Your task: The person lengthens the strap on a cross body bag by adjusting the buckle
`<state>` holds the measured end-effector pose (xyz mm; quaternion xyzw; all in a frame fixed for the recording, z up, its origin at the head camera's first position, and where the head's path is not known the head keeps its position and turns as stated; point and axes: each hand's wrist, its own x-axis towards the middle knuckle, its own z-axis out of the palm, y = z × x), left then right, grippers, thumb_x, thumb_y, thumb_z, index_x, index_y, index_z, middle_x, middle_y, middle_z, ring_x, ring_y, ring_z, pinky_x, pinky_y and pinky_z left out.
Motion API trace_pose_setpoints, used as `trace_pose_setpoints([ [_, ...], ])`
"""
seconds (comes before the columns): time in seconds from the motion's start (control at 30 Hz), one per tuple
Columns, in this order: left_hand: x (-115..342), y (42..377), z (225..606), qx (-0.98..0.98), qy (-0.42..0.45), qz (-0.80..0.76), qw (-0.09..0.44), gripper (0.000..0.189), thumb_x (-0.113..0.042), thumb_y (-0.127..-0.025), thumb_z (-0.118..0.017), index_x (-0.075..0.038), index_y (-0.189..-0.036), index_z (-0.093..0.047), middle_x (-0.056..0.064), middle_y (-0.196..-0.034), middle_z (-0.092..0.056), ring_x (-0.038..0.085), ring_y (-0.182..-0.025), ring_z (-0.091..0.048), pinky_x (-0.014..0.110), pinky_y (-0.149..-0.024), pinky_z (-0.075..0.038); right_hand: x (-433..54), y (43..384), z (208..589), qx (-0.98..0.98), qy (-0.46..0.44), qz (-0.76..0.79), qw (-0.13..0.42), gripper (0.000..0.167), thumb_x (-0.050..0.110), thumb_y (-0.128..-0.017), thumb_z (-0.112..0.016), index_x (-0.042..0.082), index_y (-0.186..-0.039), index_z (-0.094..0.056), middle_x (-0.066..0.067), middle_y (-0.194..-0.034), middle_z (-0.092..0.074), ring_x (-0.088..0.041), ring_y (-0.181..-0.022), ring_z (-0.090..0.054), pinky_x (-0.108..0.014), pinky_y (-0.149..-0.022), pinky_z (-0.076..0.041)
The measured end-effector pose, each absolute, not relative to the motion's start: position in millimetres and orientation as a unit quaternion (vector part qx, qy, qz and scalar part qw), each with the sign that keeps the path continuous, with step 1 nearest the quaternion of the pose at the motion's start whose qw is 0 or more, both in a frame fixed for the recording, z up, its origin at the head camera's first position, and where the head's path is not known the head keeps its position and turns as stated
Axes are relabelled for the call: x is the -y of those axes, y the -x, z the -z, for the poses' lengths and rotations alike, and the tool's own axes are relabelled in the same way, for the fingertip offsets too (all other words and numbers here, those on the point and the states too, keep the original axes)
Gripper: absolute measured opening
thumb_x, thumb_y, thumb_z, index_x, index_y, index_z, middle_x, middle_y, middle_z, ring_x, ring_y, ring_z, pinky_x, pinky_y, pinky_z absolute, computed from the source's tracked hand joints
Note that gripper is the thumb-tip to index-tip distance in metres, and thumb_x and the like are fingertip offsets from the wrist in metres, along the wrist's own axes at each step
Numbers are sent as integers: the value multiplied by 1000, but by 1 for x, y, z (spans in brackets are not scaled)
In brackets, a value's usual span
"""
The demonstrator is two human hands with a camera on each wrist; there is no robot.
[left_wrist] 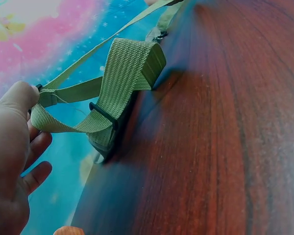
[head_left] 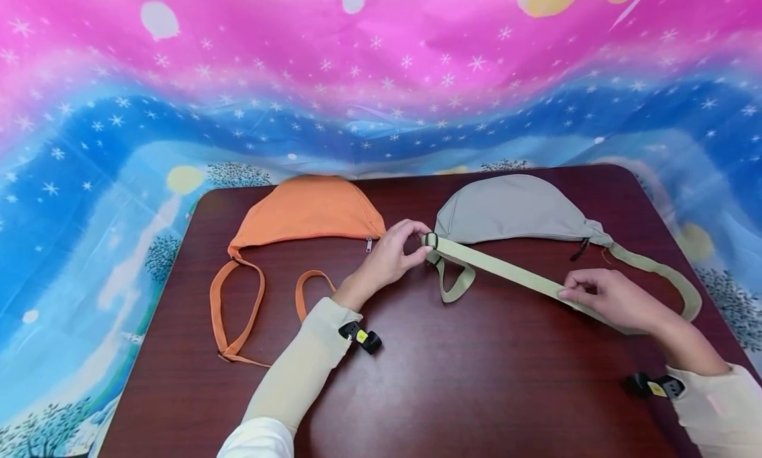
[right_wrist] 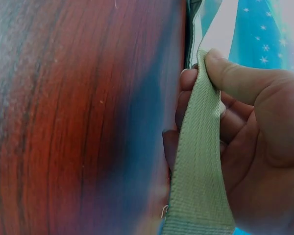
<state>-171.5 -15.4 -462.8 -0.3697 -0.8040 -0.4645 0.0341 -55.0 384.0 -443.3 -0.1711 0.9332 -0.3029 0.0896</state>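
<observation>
A grey waist bag (head_left: pixel 512 210) lies on the table with its light green webbing strap (head_left: pixel 506 266) drawn out in front of it. At the strap's dark slider buckle (head_left: pixel 431 240), my left hand (head_left: pixel 389 253) pinches the webbing between thumb and fingers. My right hand (head_left: pixel 616 296) pinches the same strap farther right, and the stretch between the hands is nearly straight. In the left wrist view a second dark slider (left_wrist: pixel 104 116) sits on a folded loop of webbing. Past my right hand (right_wrist: pixel 264 112), the strap curves back to the bag's right end.
An orange waist bag (head_left: pixel 312 210) lies to the left, its orange strap (head_left: pixel 217 306) looped toward the front, partly behind my left forearm. Both bags lie near the back edge of the dark wooden table (head_left: pixel 452 392). A patterned cloth (head_left: pixel 381 67) hangs behind it.
</observation>
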Motion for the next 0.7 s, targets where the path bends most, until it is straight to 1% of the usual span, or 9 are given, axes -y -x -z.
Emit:
trace_pose_setpoints([
  [0.1,14,171,462,800,376,466,26,24,-6,-92,-73,0,-114,-63,10,-106,-65,29,-102,-62,46,-92,-50,-383,56,446,-934,172,300,92,24,16,-97,-70,25,-78,-58,15,-67,-39,-3,-58,-34,-27,-55,-31],
  [0.17,13,170,462,800,381,464,20,25,-6,-93,-73,0,-115,-63,11,-108,-65,30,-103,-62,47,-94,-50,-381,57,448,-934,171,297,102,20,16,-97,-70,25,-81,-61,14,-68,-44,-3,-59,-38,-26,-56,-33],
  [0.3,12,167,460,807,390,443,14,28,-10,-93,-73,-1,-118,-64,10,-112,-65,30,-107,-62,42,-97,-49,-374,59,450,-930,169,300,128,10,16,-96,-72,22,-90,-67,11,-74,-54,-4,-64,-46,-25,-59,-38],
  [0.37,11,165,460,812,395,430,14,29,-12,-93,-74,-2,-118,-64,8,-114,-65,27,-108,-62,38,-97,-49,-368,61,450,-927,167,305,138,6,17,-95,-73,19,-96,-67,8,-78,-57,-5,-67,-49,-25,-61,-40],
  [0.47,10,165,462,816,403,415,12,30,-13,-92,-76,-4,-117,-64,7,-113,-65,23,-107,-62,35,-97,-49,-358,63,450,-925,164,307,152,9,22,-95,-74,18,-100,-67,7,-81,-58,-6,-69,-51,-25,-62,-42],
  [0.57,11,164,462,819,412,400,9,30,-13,-89,-79,-6,-115,-65,4,-112,-66,19,-106,-61,32,-96,-48,-347,64,450,-925,158,304,165,11,27,-95,-75,21,-99,-67,7,-79,-57,-6,-67,-50,-25,-62,-41],
  [0.7,12,164,463,822,426,378,-10,30,-17,-87,-82,-11,-113,-67,-1,-110,-66,14,-105,-58,26,-96,-44,-334,63,449,-926,163,300,163,14,31,-93,-76,22,-98,-67,8,-78,-56,-6,-67,-50,-25,-63,-41],
])
